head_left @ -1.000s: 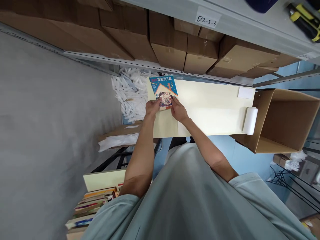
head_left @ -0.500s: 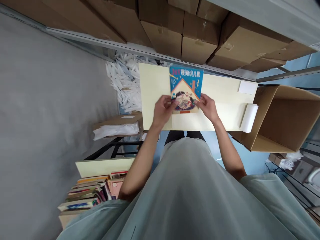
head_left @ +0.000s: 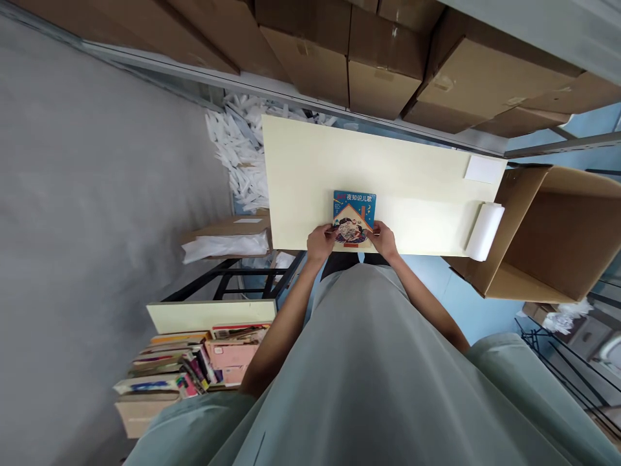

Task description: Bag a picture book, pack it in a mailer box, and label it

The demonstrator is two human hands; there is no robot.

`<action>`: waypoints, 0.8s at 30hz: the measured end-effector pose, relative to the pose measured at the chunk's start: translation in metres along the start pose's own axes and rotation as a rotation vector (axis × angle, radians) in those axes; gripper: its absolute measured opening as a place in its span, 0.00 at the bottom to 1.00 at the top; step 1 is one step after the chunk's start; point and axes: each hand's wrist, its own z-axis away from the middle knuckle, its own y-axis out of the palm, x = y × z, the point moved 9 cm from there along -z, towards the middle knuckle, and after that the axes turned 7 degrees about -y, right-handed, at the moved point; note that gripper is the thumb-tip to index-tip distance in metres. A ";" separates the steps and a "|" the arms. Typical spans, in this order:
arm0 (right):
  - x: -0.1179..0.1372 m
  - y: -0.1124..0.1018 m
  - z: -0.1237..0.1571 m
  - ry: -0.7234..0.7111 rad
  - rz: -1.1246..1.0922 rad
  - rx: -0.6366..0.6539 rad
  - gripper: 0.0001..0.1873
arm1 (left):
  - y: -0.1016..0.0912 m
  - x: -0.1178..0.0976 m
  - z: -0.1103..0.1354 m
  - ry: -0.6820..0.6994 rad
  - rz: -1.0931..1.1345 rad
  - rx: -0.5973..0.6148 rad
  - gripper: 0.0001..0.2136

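Note:
A blue book (head_left: 355, 217) with a house drawing and Chinese lettering on its cover lies at the near edge of the cream table (head_left: 310, 155), its front facing up. My left hand (head_left: 322, 242) grips its lower left side, thumb on the cover. On the opposite side, my right hand (head_left: 383, 241) is closed on the lower right edge. The fingers beneath the book are hidden. Whether the book rests fully on the table or is slightly raised, I cannot tell.
A white roll (head_left: 485, 231) and a white sheet (head_left: 484, 169) lie at the table's right end, beside an open cardboard box (head_left: 557, 233). Closed cartons (head_left: 383, 84) line the shelf ahead. Paper scraps (head_left: 242, 155) heap at the left. Stacked books (head_left: 169, 366) stand at lower left.
Both hands have brought the book down and toward my body, from above the table's middle to its near edge. The grip on both sides stays.

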 end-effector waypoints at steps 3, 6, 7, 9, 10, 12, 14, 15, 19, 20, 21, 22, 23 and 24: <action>0.005 -0.005 0.002 -0.035 0.114 -0.054 0.14 | -0.001 -0.004 -0.001 -0.011 -0.024 -0.020 0.10; 0.010 -0.006 0.007 -0.065 0.209 -0.063 0.11 | -0.003 -0.008 0.001 -0.007 -0.045 -0.042 0.08; 0.011 -0.005 0.007 -0.069 0.232 -0.051 0.11 | -0.004 -0.009 0.001 -0.011 -0.048 -0.048 0.08; 0.012 -0.005 0.008 -0.063 0.271 -0.038 0.12 | -0.012 -0.010 0.000 -0.030 -0.038 -0.100 0.09; 0.012 -0.006 0.008 -0.053 0.282 -0.035 0.13 | -0.019 -0.011 -0.001 -0.040 -0.028 -0.150 0.10; 0.011 -0.006 0.007 -0.027 0.289 -0.025 0.14 | -0.032 -0.012 -0.004 -0.051 -0.020 -0.247 0.13; 0.010 -0.006 0.008 -0.005 0.283 -0.012 0.14 | -0.034 -0.016 -0.011 -0.040 -0.041 -0.233 0.10; 0.011 -0.006 0.008 0.002 0.281 -0.014 0.14 | -0.031 -0.019 -0.014 -0.025 -0.057 -0.186 0.07; 0.020 -0.011 0.012 -0.020 0.303 -0.063 0.14 | -0.024 -0.029 -0.018 0.065 -0.102 -0.101 0.05; 0.023 -0.010 0.013 -0.035 0.308 -0.061 0.12 | -0.025 -0.032 -0.017 0.084 -0.109 -0.112 0.05; 0.026 -0.009 0.013 -0.050 0.310 -0.050 0.11 | -0.026 -0.034 -0.015 0.097 -0.113 -0.119 0.04; 0.028 -0.007 0.013 -0.063 0.309 -0.032 0.10 | -0.027 -0.035 -0.012 0.103 -0.115 -0.119 0.04; 0.030 -0.005 0.013 -0.072 0.307 -0.013 0.11 | -0.028 -0.037 -0.008 0.104 -0.116 -0.113 0.03; 0.031 -0.004 0.014 -0.077 0.302 0.004 0.12 | -0.030 -0.039 -0.003 0.103 -0.115 -0.108 0.03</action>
